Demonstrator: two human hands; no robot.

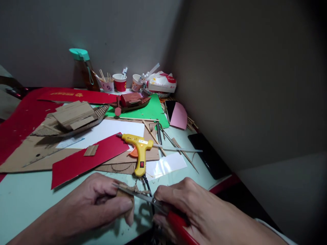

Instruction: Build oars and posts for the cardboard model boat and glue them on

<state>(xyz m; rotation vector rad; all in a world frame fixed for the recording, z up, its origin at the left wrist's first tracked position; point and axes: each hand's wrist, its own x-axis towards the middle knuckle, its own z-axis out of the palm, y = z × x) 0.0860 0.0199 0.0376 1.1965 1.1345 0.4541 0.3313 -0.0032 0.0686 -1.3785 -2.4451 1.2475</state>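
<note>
Left hand [102, 200], near edge of the table [22, 200]: thumb and fingers pinch a small scrap of brown cardboard [126, 194], thumb lying flat along its near side. Scrap sits at the near centre, just in front of the glue gun.

Right hand [199, 207], near right: fingers curled tight around the red handles of a pair of scissors [153, 200]. Blades point left and meet the top edge of the cardboard scrap; how far the blades are parted cannot be told.

Yellow glue gun [139, 149] lies just beyond the hands, nozzle to the left, black cord running back toward the scissors. It rests partly on a large brown cardboard sheet [25, 160], beside a red sheet of paper [84, 160] and a white sheet [112, 131].

Further left: cardboard boat model [74, 117]. Far centre: green sheet [153, 110] with a second, darker boat [131, 102] on it.

Far edge, against the wall: bottle with teal cap [83, 69], paper cups [120, 81] holding sticks.

Right: pink card [178, 115], black phone [209, 154]
</note>
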